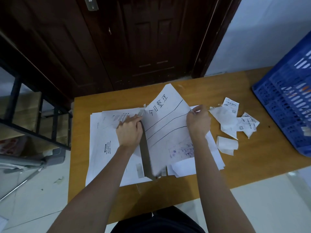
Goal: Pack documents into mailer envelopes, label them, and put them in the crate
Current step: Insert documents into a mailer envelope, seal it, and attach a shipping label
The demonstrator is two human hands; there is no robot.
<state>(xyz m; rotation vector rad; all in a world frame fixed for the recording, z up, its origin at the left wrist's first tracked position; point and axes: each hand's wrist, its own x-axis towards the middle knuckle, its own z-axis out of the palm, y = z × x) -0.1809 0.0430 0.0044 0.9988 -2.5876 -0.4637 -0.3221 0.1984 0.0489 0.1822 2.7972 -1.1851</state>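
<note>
A white document sheet with handwritten characters and drawn lines stands tilted above a white mailer envelope lying on the wooden table. The mailer's grey-brown inner side shows where its mouth gapes. My left hand grips the mailer's upper edge at the opening. At the sheet's right edge, my right hand pinches the paper. The sheet's lower part sits inside the opening. A blue plastic crate stands at the right end of the table.
Printed labels and peeled backing papers lie scattered between my right hand and the crate. More white sheets lie under the document. A dark wooden door is behind the table; a black metal rack stands at left.
</note>
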